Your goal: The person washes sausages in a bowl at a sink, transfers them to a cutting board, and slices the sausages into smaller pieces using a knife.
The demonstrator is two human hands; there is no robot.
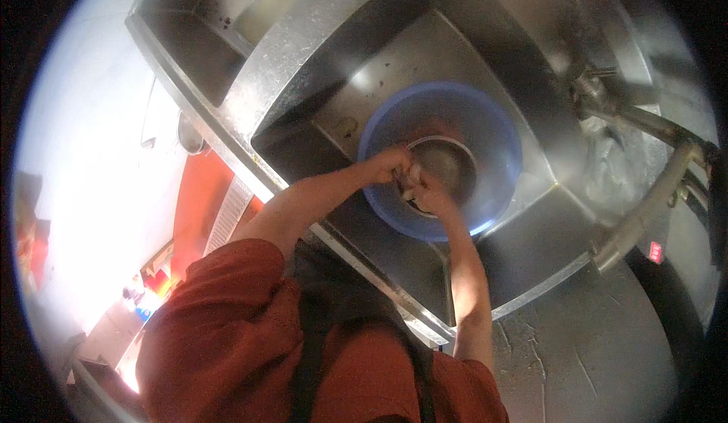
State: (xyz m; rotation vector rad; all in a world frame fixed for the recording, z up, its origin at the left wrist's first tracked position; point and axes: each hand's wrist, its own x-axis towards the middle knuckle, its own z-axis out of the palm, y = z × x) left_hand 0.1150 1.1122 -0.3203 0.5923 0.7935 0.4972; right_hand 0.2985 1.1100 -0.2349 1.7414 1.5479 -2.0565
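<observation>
A blue plastic basin (pixel 495 133) stands in a deep stainless steel sink (pixel 398 64). Inside the basin is a round bowl or pot (pixel 452 167) with a pale rim. Over that rim's left side my left hand (pixel 391 165) and my right hand (pixel 431 195) meet, fingers bent around a small pale item (pixel 414 181) too blurred to name. Both hands touch it. Something reddish (pixel 435 131) shows in the basin behind the round vessel; whether it is an object or a reflection, I cannot tell.
Metal pipes and a tap fitting (pixel 591 90) rise at the sink's right side, beside crumpled clear plastic (pixel 606 161). A second sink compartment (pixel 190 47) lies at the upper left. Dark bits dot the sink floor. An orange object (pixel 199 201) stands beyond the left edge.
</observation>
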